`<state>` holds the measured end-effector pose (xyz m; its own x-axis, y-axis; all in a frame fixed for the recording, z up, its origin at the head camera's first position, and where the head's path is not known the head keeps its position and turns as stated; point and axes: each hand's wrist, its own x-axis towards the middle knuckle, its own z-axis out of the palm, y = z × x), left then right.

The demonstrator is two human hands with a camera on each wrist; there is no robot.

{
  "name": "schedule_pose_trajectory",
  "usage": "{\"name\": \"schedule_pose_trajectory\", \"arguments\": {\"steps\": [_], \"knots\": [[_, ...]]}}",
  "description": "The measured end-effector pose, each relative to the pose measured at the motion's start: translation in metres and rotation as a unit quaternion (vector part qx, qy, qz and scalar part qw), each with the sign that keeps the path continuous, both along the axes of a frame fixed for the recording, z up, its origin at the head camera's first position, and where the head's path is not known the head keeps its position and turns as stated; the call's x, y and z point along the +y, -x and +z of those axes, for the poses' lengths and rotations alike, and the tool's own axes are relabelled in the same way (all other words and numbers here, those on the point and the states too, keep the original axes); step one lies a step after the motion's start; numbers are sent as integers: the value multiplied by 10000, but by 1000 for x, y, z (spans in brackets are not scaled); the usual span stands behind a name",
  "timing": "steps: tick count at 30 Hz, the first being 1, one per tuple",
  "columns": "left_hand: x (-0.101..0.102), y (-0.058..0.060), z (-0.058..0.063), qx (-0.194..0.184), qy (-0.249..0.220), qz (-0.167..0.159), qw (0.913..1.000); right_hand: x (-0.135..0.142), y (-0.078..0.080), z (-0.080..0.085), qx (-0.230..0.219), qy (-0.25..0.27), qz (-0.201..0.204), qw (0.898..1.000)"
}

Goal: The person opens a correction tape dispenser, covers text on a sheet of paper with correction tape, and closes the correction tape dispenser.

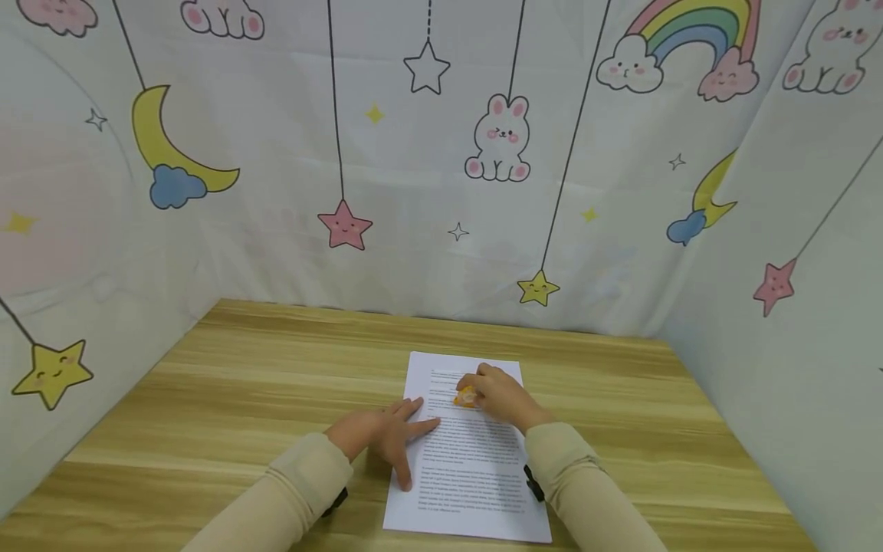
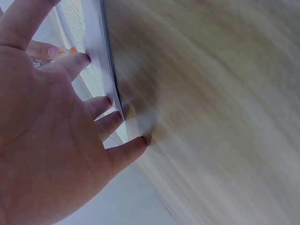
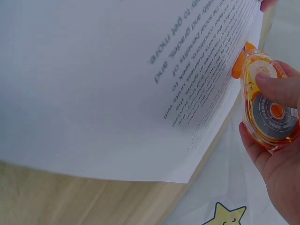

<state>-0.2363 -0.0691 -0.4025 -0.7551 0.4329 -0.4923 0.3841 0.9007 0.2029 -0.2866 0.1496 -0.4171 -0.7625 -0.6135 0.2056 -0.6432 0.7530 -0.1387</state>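
Note:
An orange, see-through correction tape dispenser [image 3: 269, 101] is held in my right hand [image 1: 502, 395], thumb on one side and fingers behind it. Its orange tip meets the printed sheet, or hovers just over it; I cannot tell which. In the head view the dispenser [image 1: 466, 396] sits over the upper lines of text. The printed paper [image 1: 469, 491] lies upright to me on the table. Spread fingers of my left hand [image 1: 395, 437] rest on the paper's left edge, and in the left wrist view that hand [image 2: 56, 112] shows its palm with nothing in it.
A wood-grain table [image 1: 290, 368] surrounds the paper. White cloth [image 1: 414, 261] printed with stars, moons and rabbits hangs behind the table and along both sides. A dark band [image 1: 534, 484] sits at the right wrist, another [image 1: 336, 502] at the left.

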Motion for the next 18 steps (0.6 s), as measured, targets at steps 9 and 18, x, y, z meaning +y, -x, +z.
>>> {"name": "schedule_pose_trajectory", "arguments": {"steps": [9,18], "knots": [[1,0,0,48,-46,-40,10000,3,1,1,384,-526,275,9975],[2,3,-2,51,46,105,9999,3,3,3,413,-607,416,9964]]}}
